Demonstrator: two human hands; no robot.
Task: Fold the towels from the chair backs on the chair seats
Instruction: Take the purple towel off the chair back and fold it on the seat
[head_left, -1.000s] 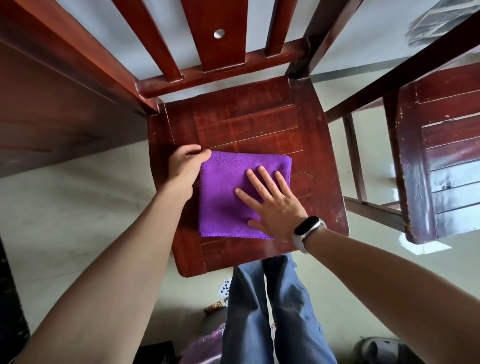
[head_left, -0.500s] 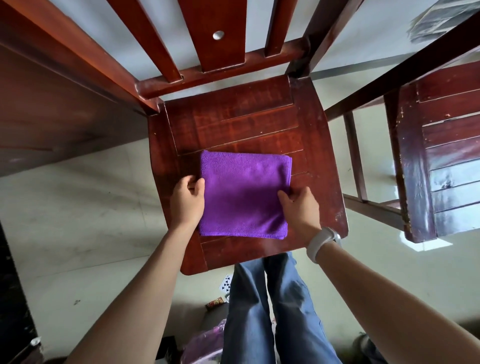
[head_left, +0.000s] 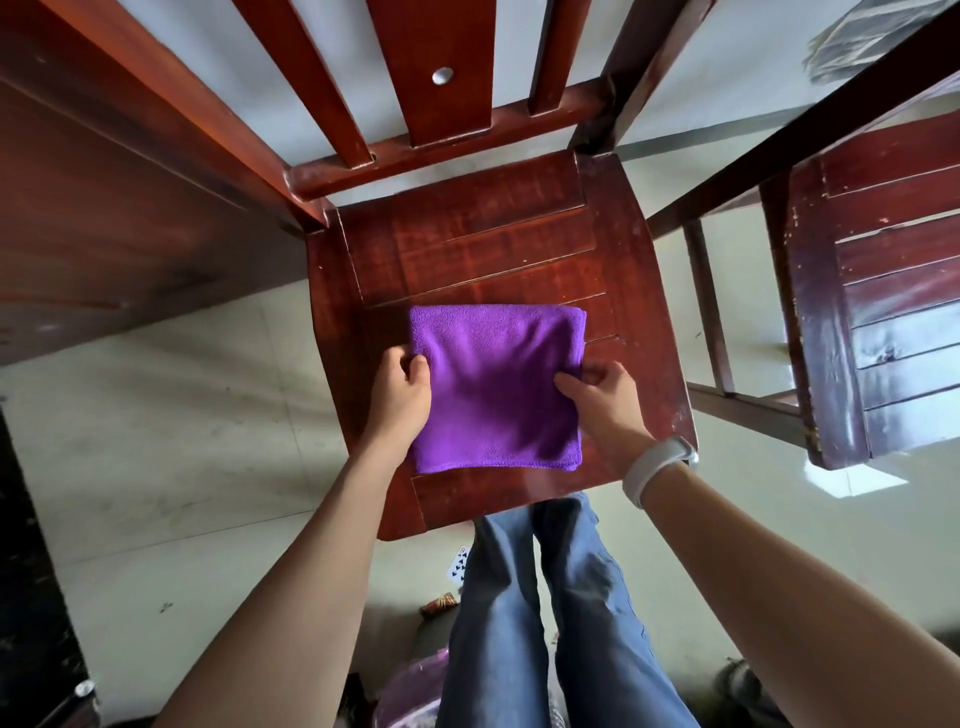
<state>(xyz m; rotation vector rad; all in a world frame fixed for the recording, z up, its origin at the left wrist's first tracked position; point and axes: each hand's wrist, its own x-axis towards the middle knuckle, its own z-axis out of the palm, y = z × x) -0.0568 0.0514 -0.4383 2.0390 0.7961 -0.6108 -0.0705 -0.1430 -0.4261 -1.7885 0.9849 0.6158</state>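
Since a moment earlier, both hands had been curled further onto the side edges of the purple towel (head_left: 498, 387), which lay folded into a square on the front half of the chair seat (head_left: 467, 244). The left hand (head_left: 400, 397) was closed on the left edge, fingers pinched over it. The right hand (head_left: 605, 402) was closed on the right edge likewise. A pale wristband (head_left: 655, 470) was worn on the right wrist.
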